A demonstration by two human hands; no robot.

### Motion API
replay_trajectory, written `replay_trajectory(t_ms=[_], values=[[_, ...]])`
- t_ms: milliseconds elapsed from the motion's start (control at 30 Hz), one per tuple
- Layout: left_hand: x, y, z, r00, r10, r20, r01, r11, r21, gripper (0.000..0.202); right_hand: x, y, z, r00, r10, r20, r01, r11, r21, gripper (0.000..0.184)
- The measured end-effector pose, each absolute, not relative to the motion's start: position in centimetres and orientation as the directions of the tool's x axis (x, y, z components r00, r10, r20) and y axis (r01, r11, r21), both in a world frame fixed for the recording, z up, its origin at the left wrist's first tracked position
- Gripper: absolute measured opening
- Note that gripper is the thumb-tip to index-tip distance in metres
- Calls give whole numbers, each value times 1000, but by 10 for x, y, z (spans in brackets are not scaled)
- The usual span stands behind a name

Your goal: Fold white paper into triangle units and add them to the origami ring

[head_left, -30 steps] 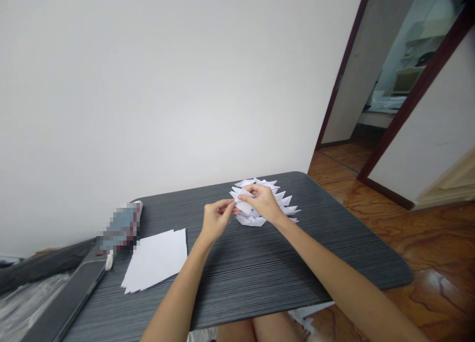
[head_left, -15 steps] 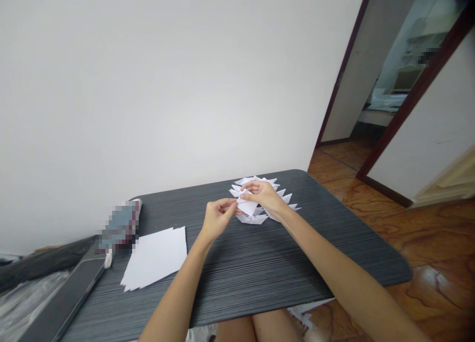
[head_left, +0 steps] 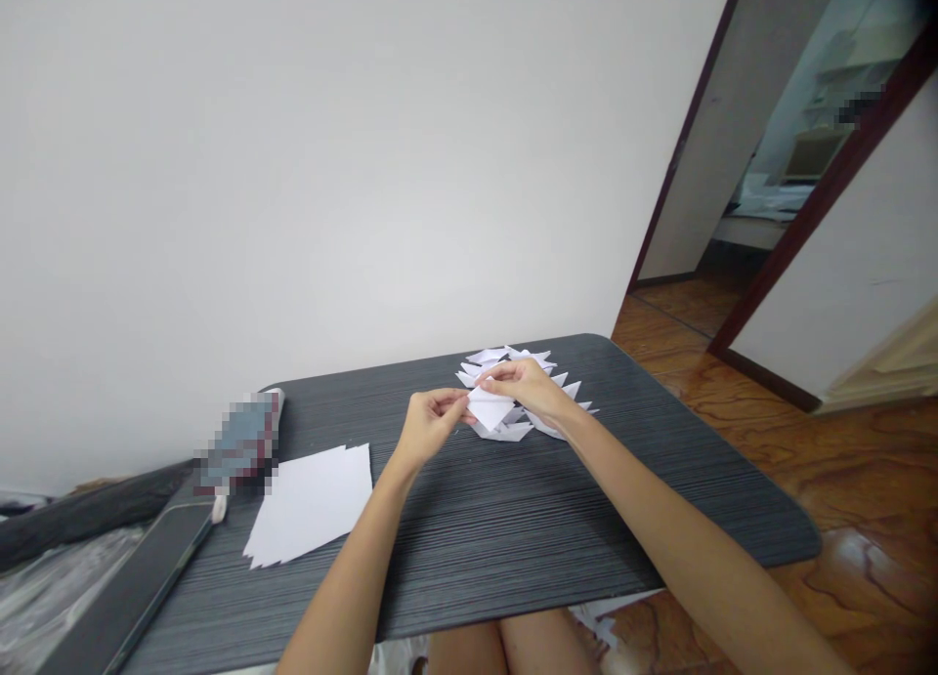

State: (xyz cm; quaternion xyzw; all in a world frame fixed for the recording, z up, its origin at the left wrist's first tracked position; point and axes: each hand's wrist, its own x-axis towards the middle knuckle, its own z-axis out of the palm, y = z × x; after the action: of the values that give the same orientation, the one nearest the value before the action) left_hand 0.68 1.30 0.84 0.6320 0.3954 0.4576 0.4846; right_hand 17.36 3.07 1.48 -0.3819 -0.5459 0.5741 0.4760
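Bare legs (head_left: 476,648), two, at the bottom centre of the frame, partly beneath the worktop (head_left: 469,582), which is dark grey with a fine lined grain and rounded corners.

Long dark flat object (head_left: 121,592), lower left, lying along the worktop's left side.

White sheets (head_left: 315,504), one fanned stack, left of centre, lying flat, corners slightly offset.

Left hand (head_left: 427,429), centre of the frame, fingers pinched together on the left corner of the folded paper (head_left: 490,408). Right hand (head_left: 533,387), just beside it, thumb and fingers clamped on the same paper's upper right part. The paper, white, is held between the hands with one corner pointing down.

Folded white pieces (head_left: 572,390), several, with pointed ends, grouped on the worktop just behind and beneath the hands; count uncertain, as the hands cover some.

Pixelated object (head_left: 241,441), left, grey-blue and red, details unreadable, near the sheets.

White wall (head_left: 329,167), behind the worktop.

Brown wood-patterned floor (head_left: 703,411), right. Dark red door frame (head_left: 777,274), upper right, a dim room beyond.
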Motion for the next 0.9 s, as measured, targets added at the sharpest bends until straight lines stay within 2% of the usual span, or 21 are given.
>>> replay_trajectory(t_ms=[200,467,667,800,900], values=[[9,12,7,257,945,200,99,-232,968,22,170,31,13,-208,974,88,-139,60,-988,20],[11,10,10,321,930,179,117,-227,967,26,164,29,8,-269,952,150,-27,148,-989,20],[8,11,10,352,922,158,66,-193,979,26,170,27,9,-421,907,29,89,73,-993,24],[7,12,10,377,916,133,-11,-139,990,26,172,28,10,-435,900,7,27,21,-999,25],[3,15,10,384,914,128,-52,-117,992,41,175,28,14,-502,865,19,-57,-11,-998,36]])
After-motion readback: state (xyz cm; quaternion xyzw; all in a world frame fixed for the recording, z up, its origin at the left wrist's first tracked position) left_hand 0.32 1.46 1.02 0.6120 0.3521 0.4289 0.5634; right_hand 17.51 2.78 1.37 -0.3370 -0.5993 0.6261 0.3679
